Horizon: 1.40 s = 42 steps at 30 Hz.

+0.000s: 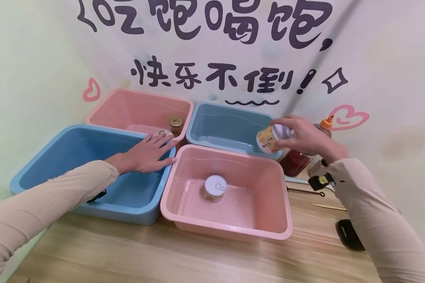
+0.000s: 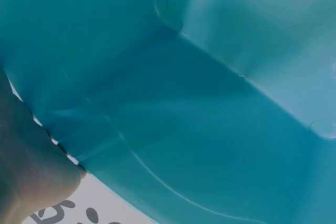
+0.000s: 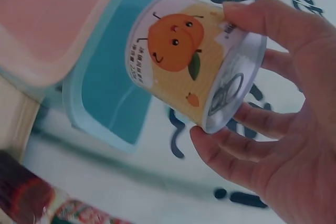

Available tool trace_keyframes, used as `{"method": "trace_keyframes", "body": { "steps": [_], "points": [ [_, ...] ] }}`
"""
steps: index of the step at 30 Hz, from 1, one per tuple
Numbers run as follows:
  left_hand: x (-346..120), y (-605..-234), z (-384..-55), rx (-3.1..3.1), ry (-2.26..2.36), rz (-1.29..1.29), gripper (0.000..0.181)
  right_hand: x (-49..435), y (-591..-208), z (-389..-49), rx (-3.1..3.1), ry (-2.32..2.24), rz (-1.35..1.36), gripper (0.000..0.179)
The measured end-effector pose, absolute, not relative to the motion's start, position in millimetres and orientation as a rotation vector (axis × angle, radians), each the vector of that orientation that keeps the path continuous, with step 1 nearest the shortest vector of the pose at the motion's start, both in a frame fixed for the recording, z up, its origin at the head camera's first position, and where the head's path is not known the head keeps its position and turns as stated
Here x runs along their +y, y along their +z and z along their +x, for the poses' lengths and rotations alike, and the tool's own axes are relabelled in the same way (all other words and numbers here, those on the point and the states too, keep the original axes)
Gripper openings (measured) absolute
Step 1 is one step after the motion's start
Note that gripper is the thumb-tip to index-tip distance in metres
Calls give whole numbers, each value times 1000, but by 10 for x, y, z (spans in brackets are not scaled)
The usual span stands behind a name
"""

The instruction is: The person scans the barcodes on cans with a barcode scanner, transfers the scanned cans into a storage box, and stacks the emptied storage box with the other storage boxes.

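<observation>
My right hand (image 1: 301, 135) grips a tin can (image 1: 267, 140) over the right end of the far blue basin (image 1: 230, 146). In the right wrist view the can (image 3: 181, 61) is tilted, with an orange fruit printed on its label and a pull-tab lid towards the palm. Thumb and fingers (image 3: 226, 156) hold it by the lid end. My left hand (image 1: 146, 153) spreads its fingers over the right rim of the near blue basin (image 1: 71, 133), fingertips close to a can (image 1: 165, 133) in the far pink basin (image 1: 138, 94). Its grip is empty.
Another can (image 1: 176, 122) stands in the far pink basin. A white-lidded can (image 1: 215, 186) is in the near pink basin (image 1: 226, 230). Beyond my right hand stands a red sauce bottle (image 1: 295, 161); a thin stick (image 1: 327, 206) and a black object (image 1: 348, 235) lie on the table.
</observation>
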State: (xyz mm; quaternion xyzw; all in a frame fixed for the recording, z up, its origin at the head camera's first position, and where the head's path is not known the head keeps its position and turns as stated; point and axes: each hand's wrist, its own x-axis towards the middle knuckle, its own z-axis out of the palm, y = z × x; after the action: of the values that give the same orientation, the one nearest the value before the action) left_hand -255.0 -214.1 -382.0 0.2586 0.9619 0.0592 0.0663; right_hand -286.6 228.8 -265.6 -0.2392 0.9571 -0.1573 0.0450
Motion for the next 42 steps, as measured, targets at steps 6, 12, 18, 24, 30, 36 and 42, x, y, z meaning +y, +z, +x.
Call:
{"method": "trace_keyframes", "body": {
  "steps": [6,12,18,24,30,36,42],
  "points": [
    [-2144,-3831,-2542,2904,183,779,75,2054,-2853,-3194,2891,-472,-668,59],
    [-2144,-3819,-2538,2903,187,781,75,1917,-3065,-3451,2857,-503,-621,57],
    [-2150,-3824,-2538,2907,186,773,75,1814,-3247,-3612,2828,-503,-536,56],
    [-2147,-3828,-2543,2908,191,773,75,1760,-3436,-3720,2781,-466,-432,54],
    [-2153,-3837,-2538,2904,185,769,75,1705,-3551,-3760,2726,-426,-373,54],
    [-2153,-3839,-2542,2901,173,772,76,1700,-3644,-3748,2695,-428,-348,53],
    [-2158,-3820,-2543,2901,169,764,76,1699,-3717,-3752,2680,-407,-330,54]
  ]
}}
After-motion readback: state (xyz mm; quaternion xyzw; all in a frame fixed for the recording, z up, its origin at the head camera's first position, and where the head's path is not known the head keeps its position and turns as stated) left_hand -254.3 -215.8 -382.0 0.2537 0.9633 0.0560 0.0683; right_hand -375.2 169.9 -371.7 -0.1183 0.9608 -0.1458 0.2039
